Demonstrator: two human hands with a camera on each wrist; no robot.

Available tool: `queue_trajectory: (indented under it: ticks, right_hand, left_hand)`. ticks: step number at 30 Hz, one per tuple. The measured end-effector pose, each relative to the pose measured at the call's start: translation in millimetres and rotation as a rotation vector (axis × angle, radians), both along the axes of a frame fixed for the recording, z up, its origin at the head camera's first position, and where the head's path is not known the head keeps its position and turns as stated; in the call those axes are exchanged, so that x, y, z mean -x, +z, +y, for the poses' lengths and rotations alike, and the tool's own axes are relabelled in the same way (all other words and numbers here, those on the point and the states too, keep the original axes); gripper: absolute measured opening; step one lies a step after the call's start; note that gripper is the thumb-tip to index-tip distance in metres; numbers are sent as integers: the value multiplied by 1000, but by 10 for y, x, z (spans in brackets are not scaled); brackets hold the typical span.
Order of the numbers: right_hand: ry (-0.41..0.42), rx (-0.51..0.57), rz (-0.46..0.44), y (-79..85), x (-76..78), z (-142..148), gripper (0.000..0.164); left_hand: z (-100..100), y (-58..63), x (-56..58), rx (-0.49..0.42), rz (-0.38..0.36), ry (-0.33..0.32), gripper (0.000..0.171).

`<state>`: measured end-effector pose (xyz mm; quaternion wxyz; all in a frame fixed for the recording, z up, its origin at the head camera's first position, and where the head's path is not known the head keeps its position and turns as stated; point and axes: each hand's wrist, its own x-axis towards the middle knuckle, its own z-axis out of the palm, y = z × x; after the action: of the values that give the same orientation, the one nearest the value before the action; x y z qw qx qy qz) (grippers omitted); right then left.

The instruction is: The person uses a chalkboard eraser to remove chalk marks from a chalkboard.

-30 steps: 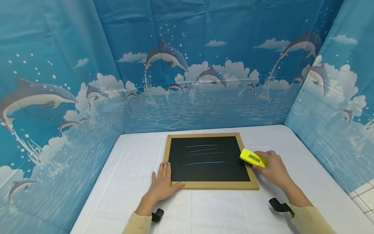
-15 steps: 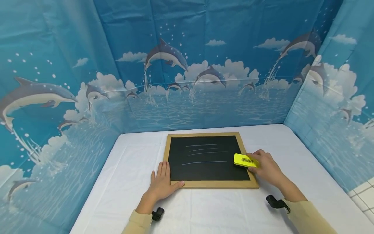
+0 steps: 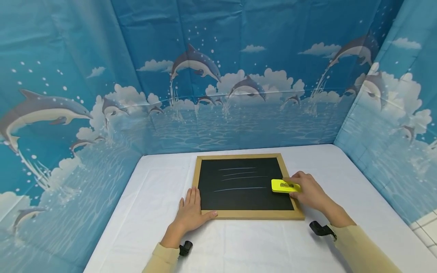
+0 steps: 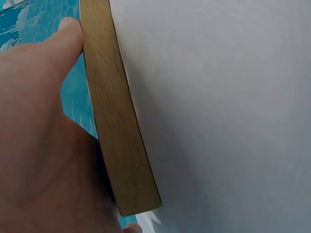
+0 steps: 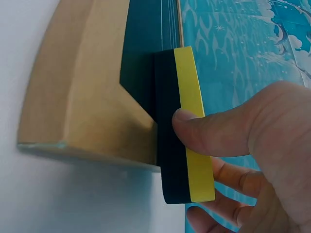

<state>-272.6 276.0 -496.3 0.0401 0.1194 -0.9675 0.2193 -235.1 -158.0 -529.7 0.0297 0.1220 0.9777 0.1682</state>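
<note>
A wood-framed blackboard [image 3: 246, 201] lies on the white-covered table, with several thin pale lines drawn across its dark surface. My left hand [image 3: 191, 214] rests on its lower left corner, fingers straight along the frame and thumb on the bottom edge. In the left wrist view, the thumb touches the wooden frame [image 4: 114, 107]. My right hand [image 3: 308, 191] pinches a yellow and black board eraser [image 3: 284, 186] between thumb and fingers. The eraser overlaps the board's right side, to the right of the lines. Its black side [image 5: 172, 126] faces the board in the right wrist view.
The white tablecloth [image 3: 252, 246] spreads around the board. Blue curtains [image 3: 239, 125] printed with dolphins and clouds stand behind the table and on both sides. Each wrist wears a black camera mount [image 3: 322, 229]. White tiles [image 3: 426, 231] show at the far right.
My right hand has carried the eraser leftward from the right frame edge onto the board's dark surface, turning it level. The left hand stays in place, and the drawn lines look the same.
</note>
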Motion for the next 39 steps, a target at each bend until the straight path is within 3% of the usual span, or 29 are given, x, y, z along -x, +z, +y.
queue_trajectory:
  ticks: [14,22,29,39]
  right_hand:
    - [95,2,-31,-16,175,-211,57]
    - [141,21,-16,-59,230,-453,59]
    - [160,3,19,-33,273,-678,60]
    - [200,10,15,-66,254,-962,59]
  left_hand:
    - [-9,47,22,32,-25,-12,120]
    - [4,49,10,-3,-42,-21,117]
    - [9,123,17,7,-44,1,117]
    - [3,67,6,8,-51,0,119]
